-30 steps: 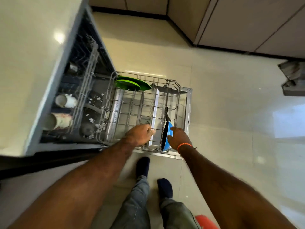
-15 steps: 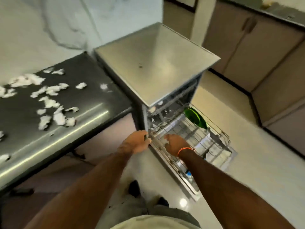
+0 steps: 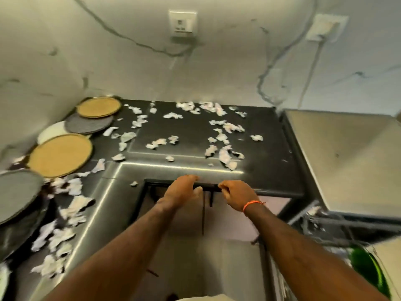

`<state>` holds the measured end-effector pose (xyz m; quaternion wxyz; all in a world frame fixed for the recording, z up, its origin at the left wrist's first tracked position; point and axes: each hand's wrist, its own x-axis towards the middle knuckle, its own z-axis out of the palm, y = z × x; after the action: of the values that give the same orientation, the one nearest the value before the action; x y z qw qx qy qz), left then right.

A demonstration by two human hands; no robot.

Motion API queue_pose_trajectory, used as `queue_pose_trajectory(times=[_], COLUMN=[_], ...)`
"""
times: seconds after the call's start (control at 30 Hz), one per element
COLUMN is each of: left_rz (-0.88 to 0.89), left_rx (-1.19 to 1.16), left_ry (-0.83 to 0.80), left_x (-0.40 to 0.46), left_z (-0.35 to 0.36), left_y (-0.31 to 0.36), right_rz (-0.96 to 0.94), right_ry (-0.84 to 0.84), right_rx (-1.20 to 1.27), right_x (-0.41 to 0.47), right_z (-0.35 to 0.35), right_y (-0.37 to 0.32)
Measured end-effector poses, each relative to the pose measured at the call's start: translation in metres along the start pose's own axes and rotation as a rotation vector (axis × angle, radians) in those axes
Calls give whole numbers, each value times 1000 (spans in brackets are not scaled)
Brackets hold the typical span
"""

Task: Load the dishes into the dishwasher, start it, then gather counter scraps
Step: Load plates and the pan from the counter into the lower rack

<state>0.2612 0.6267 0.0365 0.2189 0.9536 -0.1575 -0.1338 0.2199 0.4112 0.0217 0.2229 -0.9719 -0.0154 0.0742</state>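
Observation:
Several round plates lie along the left of the dark counter (image 3: 195, 131): a tan plate (image 3: 98, 107), a grey plate (image 3: 89, 124), a white plate (image 3: 52, 130), a larger tan plate (image 3: 59, 155) and a big grey plate (image 3: 17, 192). White paper scraps (image 3: 225, 127) are strewn over the counter. The dishwasher (image 3: 347, 159) stands at the right, and a green plate (image 3: 366, 270) shows in its pulled-out rack at lower right. My left hand (image 3: 180, 192) and my right hand (image 3: 236, 195) hover side by side at the counter's front edge, fingers loosely curled, holding nothing.
The counter is L-shaped, with a steel front edge (image 3: 180, 167) and an open gap below it. Two wall sockets (image 3: 182, 23) (image 3: 324, 27) sit on the marble wall, a cable hanging from the right one. More scraps (image 3: 58, 235) cover the counter's left arm.
My view has swung up and left from the dishwasher rack to the counter. Both hands have left the rack and now hang in front of the counter edge.

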Motion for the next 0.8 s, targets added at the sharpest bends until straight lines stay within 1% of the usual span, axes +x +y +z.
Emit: queue_pose_trajectory(times=[0.17,0.27,0.37,0.57,0.7,0.8], left_rz=[-97,-177,-270,-443,-561,-637], left_rx=[-7,-32,-47,-91,-84,-102], left_ry=[123,210,255,376,440,481], left_x=[-16,-28,-37,-34,-31,-27], left_z=[-44,-65,-81,-107,-119,-129], left_y=[-83,-119,-150,-194,-216,-233], right_rz=[-160,-239,-303,-443,-538,-593], right_ry=[-39,-42,-83,-165,-249,-253], right_rx=[12,45,54,10,-16,-32], right_x=[61,88,114,177,222,253], right_z=[23,37,50,62,61,63], right_y=[-87,-127,-160,-208,-238,-262])
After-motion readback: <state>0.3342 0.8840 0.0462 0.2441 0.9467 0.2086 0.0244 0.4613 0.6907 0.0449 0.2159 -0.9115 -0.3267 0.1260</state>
